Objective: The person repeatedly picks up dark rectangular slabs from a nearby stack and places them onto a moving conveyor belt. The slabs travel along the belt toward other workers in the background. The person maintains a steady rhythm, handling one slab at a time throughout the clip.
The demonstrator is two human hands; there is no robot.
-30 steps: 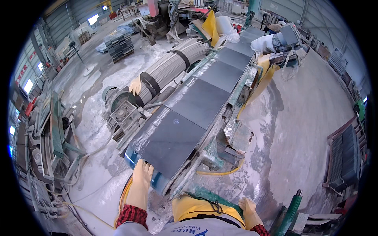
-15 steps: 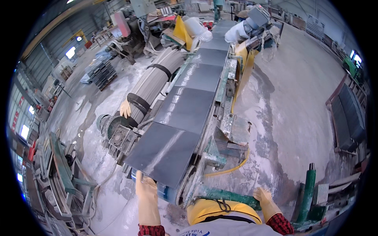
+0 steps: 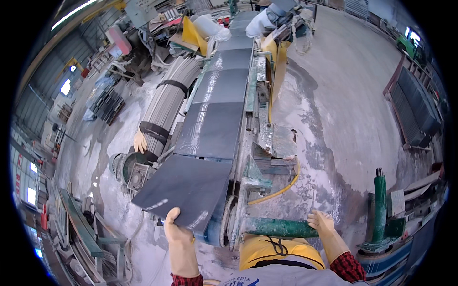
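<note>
Gloved left hand (image 3: 177, 229) grips slab (image 3: 183, 190) edge, right hand (image 3: 323, 223) on green bar (image 3: 281, 228).

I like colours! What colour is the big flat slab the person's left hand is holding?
Dark grey, almost black, with a slight shine. The slab shows best in the head view, gripped by the gloved left hand.
</note>
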